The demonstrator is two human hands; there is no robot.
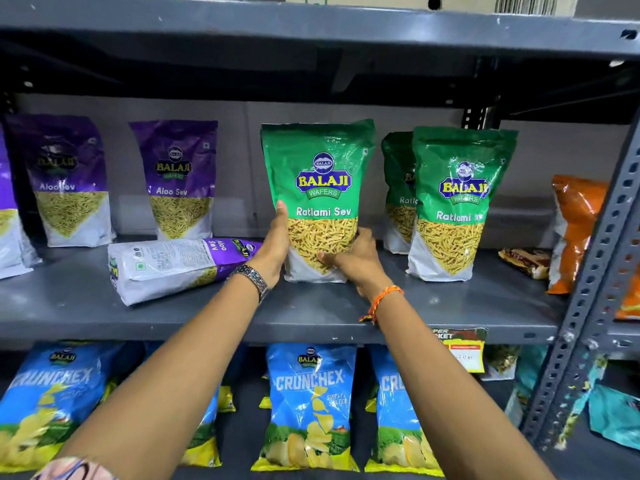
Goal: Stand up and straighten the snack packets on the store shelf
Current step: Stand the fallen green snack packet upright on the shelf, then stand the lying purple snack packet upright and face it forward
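Head view: "Ratlami Sev" packet (320, 199) upright.

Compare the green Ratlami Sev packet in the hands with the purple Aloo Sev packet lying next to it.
The green Ratlami Sev packet stands upright with its front facing out; the purple Aloo Sev packet lies on its side, showing mostly its printed back. The left hand and right hand grip the green one; nothing holds the purple one. Both carry Balaji branding and sit on the same grey shelf.
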